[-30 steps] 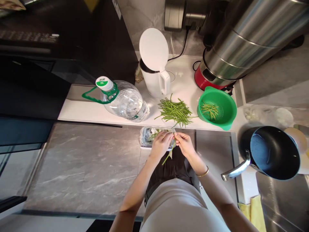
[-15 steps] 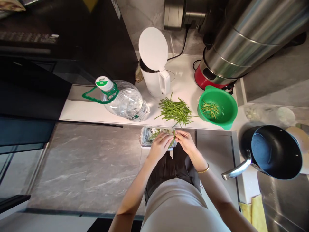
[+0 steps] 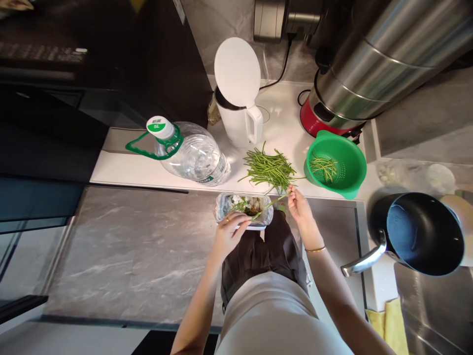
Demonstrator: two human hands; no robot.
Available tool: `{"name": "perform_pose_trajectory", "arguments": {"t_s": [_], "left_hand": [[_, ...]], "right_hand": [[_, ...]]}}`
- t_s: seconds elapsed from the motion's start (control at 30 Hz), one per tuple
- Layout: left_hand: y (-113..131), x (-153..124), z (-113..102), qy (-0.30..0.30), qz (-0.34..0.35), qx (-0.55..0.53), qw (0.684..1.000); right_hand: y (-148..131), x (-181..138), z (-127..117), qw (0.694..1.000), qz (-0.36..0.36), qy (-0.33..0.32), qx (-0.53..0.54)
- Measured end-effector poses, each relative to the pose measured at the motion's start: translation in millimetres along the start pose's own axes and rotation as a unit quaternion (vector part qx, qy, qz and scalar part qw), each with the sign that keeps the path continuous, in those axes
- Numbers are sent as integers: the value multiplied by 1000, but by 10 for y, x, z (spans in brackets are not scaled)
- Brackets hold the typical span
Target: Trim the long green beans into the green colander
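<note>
A long thin green vegetable stem [image 3: 272, 202] stretches between my two hands. My left hand [image 3: 232, 230] pinches its lower end, where it looks wider or leafy. At the stem's upper end, close to the counter edge, my right hand [image 3: 301, 211] has its fingers closed. Below the stem stands a lined bin [image 3: 221, 212] holding leafy scraps and other waste. On the counter just beyond lies a pile of green stems [image 3: 269, 167]. To its right, a green colander [image 3: 351, 167] contains several short cut stems [image 3: 323, 167].
A large water bottle [image 3: 201, 155] and a white kettle [image 3: 236, 121] with its lid raised stand on the white counter [image 3: 121, 165]. A tall steel appliance with a red base [image 3: 314, 116] is behind the colander. At right sits a dark pot [image 3: 424, 234], its handle pointing toward me.
My hands were close together over the bin and have drawn apart. The right moved up and right, the left moved left and down, and the stem now shows at length between them.
</note>
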State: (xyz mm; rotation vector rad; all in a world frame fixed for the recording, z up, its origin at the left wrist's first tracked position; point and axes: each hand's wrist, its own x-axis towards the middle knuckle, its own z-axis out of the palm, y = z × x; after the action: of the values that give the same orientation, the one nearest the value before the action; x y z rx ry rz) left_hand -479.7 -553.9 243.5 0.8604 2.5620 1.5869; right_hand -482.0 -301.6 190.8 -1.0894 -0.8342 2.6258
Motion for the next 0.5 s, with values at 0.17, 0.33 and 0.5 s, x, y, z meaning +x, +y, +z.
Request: {"name": "perform_pose_trajectory", "arguments": {"t_s": [0.17, 0.33, 0.5], "left_hand": [[-218, -95, -217, 61, -90, 21, 994], [-366, -151, -307, 78, -128, 40, 988], [-483, -205, -336, 88, -164, 52, 981]], "right_hand": [[-220, 96, -205, 998, -19, 7, 66], [-321, 72, -316, 998, -61, -10, 31], [-440, 53, -355, 991, -136, -5, -12]]}}
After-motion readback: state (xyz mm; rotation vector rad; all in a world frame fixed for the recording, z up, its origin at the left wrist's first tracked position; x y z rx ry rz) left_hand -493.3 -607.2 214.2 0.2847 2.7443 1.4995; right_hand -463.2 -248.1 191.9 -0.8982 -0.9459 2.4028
